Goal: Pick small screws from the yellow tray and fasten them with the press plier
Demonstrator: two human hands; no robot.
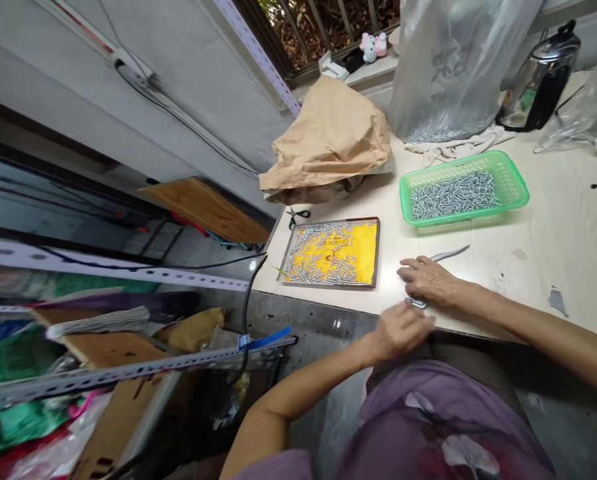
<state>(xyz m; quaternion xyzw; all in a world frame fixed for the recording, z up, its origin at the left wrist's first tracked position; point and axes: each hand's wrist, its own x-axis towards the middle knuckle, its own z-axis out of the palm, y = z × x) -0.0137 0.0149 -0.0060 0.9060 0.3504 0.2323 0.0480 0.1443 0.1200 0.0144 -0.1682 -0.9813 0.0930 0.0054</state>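
Observation:
My right hand [432, 281] is closed, its fingers bent down at the table's front edge. A thin, grey, pointed strip [451, 253] sticks out just behind it; its other end is hidden by the hand. Closer to my body, my left hand [402, 329] is closed in front of the edge, and what it holds is hidden. A small silver metal piece [416, 303] shows between both hands; I cannot tell which one grips it. Left of them lies a shallow tray [377, 253] with a yellow bottom, partly covered by many small silver metal pins [341, 270].
A green plastic basket [514, 193] of similar pins stands behind my right hand. Farther back are a brown paper bag [335, 133], a large clear plastic bag [453, 67] and a kettle [543, 80]. Scissors [298, 216] lie beside the tray. A black cable [248, 307] hangs left.

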